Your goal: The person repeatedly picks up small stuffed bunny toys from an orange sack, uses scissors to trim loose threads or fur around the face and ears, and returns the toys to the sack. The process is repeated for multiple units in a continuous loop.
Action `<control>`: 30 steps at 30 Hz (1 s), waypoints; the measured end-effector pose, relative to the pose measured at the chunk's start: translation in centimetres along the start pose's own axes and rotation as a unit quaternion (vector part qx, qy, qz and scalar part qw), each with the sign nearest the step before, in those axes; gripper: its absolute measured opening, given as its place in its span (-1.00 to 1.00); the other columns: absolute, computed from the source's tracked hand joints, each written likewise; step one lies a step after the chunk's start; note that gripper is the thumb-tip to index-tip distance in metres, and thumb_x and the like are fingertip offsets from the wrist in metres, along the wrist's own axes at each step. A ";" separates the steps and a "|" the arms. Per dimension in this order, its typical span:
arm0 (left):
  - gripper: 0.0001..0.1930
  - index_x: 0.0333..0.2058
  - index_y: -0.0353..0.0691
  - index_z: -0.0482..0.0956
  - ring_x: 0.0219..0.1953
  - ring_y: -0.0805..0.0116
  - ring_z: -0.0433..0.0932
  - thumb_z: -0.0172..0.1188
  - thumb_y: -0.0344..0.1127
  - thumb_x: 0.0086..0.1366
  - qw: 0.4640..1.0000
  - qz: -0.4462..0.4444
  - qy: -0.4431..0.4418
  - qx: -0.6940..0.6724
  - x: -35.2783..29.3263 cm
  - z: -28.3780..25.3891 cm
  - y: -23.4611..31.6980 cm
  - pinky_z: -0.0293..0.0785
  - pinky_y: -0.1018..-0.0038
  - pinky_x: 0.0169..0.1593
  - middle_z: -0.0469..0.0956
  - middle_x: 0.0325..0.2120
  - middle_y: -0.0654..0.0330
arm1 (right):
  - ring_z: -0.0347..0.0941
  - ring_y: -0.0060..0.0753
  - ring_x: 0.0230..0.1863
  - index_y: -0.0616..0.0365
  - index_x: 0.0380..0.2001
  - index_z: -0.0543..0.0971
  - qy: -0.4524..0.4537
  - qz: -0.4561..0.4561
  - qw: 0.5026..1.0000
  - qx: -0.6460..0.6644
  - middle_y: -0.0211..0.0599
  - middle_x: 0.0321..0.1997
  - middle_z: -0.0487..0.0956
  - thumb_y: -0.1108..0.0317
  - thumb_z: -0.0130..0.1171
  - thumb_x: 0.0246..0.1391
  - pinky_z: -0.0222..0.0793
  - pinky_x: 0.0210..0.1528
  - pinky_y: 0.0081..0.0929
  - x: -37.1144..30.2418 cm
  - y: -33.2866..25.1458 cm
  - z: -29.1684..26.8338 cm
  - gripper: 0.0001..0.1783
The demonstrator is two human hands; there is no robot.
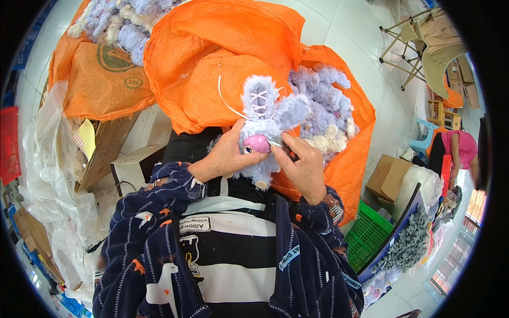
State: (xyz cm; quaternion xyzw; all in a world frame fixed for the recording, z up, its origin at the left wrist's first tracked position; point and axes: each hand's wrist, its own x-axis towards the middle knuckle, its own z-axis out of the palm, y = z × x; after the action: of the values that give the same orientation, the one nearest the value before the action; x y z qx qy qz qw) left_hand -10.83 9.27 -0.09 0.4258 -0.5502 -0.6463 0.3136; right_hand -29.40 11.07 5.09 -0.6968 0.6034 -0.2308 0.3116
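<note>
A fluffy pale-lilac plush rabbit [260, 127] rests over my lap, its long ears pointing away from me. White lacing criss-crosses one ear [258, 100], and a loose white cord [220, 90] trails off to the left. My left hand [228, 153] grips the toy from the left, its thumb lying under the shiny pink face piece [256, 143]. From the right, my right hand [305, 167] pinches a small thin metal tool [274, 143] whose tip meets the right edge of the face. The tool's exact kind is mostly hidden by my fingers.
Large orange sacks [222, 37] spread ahead, and one at right holds lilac and cream plush pieces [323, 100]. More plush [127, 24] heaps up at far left. Clear plastic sheeting [58, 159] hangs left. A green crate [368, 233] and cardboard box [387, 177] stand right; another person [461, 151] bends beyond.
</note>
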 end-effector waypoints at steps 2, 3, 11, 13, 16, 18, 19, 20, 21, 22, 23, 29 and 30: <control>-0.32 -0.03 -0.38 0.21 -0.14 0.28 0.46 0.32 -0.17 -0.05 1.000 0.009 0.006 0.008 -0.1 0.0 -0.2 0.35 0.43 -0.07 0.45 -0.19 0.01 | 0.43 -0.15 -0.52 0.22 -0.31 0.51 -0.005 -0.004 1.000 -0.004 -0.16 -0.54 0.45 0.21 0.18 -0.09 0.29 -0.51 -0.40 0.0 0.1 0.0 -0.68; -0.32 -0.03 -0.38 0.21 -0.14 0.28 0.46 0.32 -0.17 -0.05 1.000 0.010 0.007 0.010 -0.1 0.0 -0.1 0.35 0.43 -0.07 0.45 -0.19 0.00 | 0.43 -0.15 -0.52 0.22 -0.31 0.51 -0.006 -0.005 1.000 -0.005 -0.16 -0.54 0.45 0.21 0.18 -0.09 0.29 -0.51 -0.40 0.0 0.0 -0.1 -0.68; -0.31 -0.02 -0.37 0.20 -0.13 0.27 0.46 0.32 -0.16 -0.05 1.000 0.010 0.003 0.013 0.0 0.0 -0.3 0.35 0.42 -0.07 0.46 -0.19 0.01 | 0.43 -0.13 -0.52 0.22 -0.32 0.52 -0.005 -0.003 1.000 -0.015 -0.16 -0.54 0.46 0.20 0.18 -0.10 0.29 -0.51 -0.38 0.0 -0.1 -0.3 -0.67; -0.31 -0.02 -0.37 0.19 -0.14 0.27 0.46 0.31 -0.15 -0.05 1.000 0.010 0.005 0.010 0.0 0.0 -0.3 0.35 0.43 -0.06 0.46 -0.19 0.02 | 0.44 -0.14 -0.51 0.22 -0.32 0.52 -0.009 0.008 1.000 -0.006 -0.16 -0.53 0.47 0.20 0.18 -0.10 0.30 -0.50 -0.39 0.0 -0.2 -0.3 -0.67; -0.31 -0.02 -0.37 0.19 -0.13 0.28 0.45 0.31 -0.16 -0.05 1.000 0.015 0.004 0.004 0.0 0.1 -0.3 0.34 0.43 -0.06 0.46 -0.19 0.02 | 0.45 -0.15 -0.50 0.23 -0.31 0.52 -0.008 0.019 1.000 0.010 -0.15 -0.51 0.48 0.20 0.18 -0.09 0.31 -0.49 -0.40 0.0 -0.2 -0.2 -0.67; -0.31 -0.02 -0.37 0.20 -0.13 0.28 0.45 0.32 -0.17 -0.05 1.000 0.016 0.004 -0.005 0.0 0.2 -0.5 0.34 0.43 -0.06 0.45 -0.18 0.02 | 0.45 -0.15 -0.50 0.23 -0.31 0.52 -0.008 0.021 1.000 0.014 -0.14 -0.51 0.48 0.20 0.18 -0.09 0.31 -0.48 -0.40 0.0 -0.2 -0.2 -0.67; -0.32 -0.01 -0.36 0.20 -0.13 0.28 0.45 0.32 -0.17 -0.04 1.000 0.016 0.004 -0.010 0.0 0.2 -0.6 0.34 0.43 -0.06 0.45 -0.18 0.02 | 0.45 -0.15 -0.50 0.23 -0.31 0.52 -0.008 0.021 1.000 0.013 -0.14 -0.50 0.49 0.20 0.18 -0.09 0.31 -0.48 -0.41 0.0 -0.2 -0.2 -0.67; -0.32 -0.01 -0.36 0.20 -0.13 0.28 0.45 0.32 -0.17 -0.04 1.000 0.018 0.004 -0.011 0.0 0.2 -0.5 0.34 0.43 -0.06 0.45 -0.18 0.02 | 0.45 -0.15 -0.50 0.23 -0.31 0.52 -0.009 0.020 1.000 0.012 -0.14 -0.50 0.49 0.20 0.18 -0.09 0.31 -0.48 -0.41 0.0 -0.1 -0.2 -0.67; -0.32 -0.01 -0.36 0.20 -0.12 0.29 0.45 0.32 -0.17 -0.04 1.000 0.020 0.005 -0.012 0.0 0.2 -0.5 0.34 0.43 -0.06 0.45 -0.18 0.02 | 0.45 -0.15 -0.50 0.23 -0.31 0.53 -0.009 0.016 1.000 0.010 -0.14 -0.50 0.49 0.20 0.18 -0.09 0.31 -0.48 -0.41 0.0 -0.1 -0.2 -0.67; -0.32 -0.01 -0.36 0.20 -0.12 0.29 0.45 0.32 -0.18 -0.04 1.000 0.021 0.005 -0.013 0.0 0.2 -0.6 0.34 0.43 -0.06 0.45 -0.17 0.03 | 0.45 -0.15 -0.50 0.23 -0.31 0.53 -0.009 0.012 1.000 0.009 -0.14 -0.50 0.49 0.20 0.18 -0.09 0.31 -0.48 -0.41 0.0 0.0 -0.2 -0.67; -0.32 -0.02 -0.36 0.20 -0.12 0.29 0.45 0.32 -0.18 -0.04 1.000 0.020 0.004 -0.014 0.0 0.2 -0.6 0.34 0.43 -0.06 0.45 -0.18 0.02 | 0.45 -0.15 -0.50 0.23 -0.32 0.53 -0.008 0.008 1.000 0.008 -0.14 -0.50 0.49 0.19 0.18 -0.09 0.31 -0.48 -0.41 0.0 0.0 -0.2 -0.67; -0.35 -0.02 -0.38 0.20 -0.12 0.36 0.41 0.30 -0.25 -0.04 1.000 -0.001 -0.002 0.003 0.0 0.1 0.2 0.32 0.47 -0.04 0.43 -0.17 0.07 | 0.45 -0.15 -0.51 0.22 -0.32 0.52 -0.011 0.012 1.000 -0.005 -0.15 -0.52 0.48 0.19 0.18 -0.09 0.30 -0.50 -0.39 0.1 0.0 -0.3 -0.67; -0.34 -0.02 -0.38 0.21 -0.12 0.32 0.43 0.31 -0.21 -0.04 1.000 0.003 0.001 0.007 0.0 0.1 0.0 0.33 0.45 -0.05 0.44 -0.18 0.04 | 0.45 -0.15 -0.51 0.22 -0.32 0.52 -0.008 0.013 1.000 -0.002 -0.15 -0.52 0.48 0.19 0.18 -0.09 0.30 -0.50 -0.39 0.1 -0.1 -0.3 -0.67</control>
State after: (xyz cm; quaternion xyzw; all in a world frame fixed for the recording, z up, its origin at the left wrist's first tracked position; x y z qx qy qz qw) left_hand -10.96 9.29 -0.10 0.4267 -0.5562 -0.6409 0.3128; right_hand -29.54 10.96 5.32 -0.6914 0.6104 -0.2199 0.3179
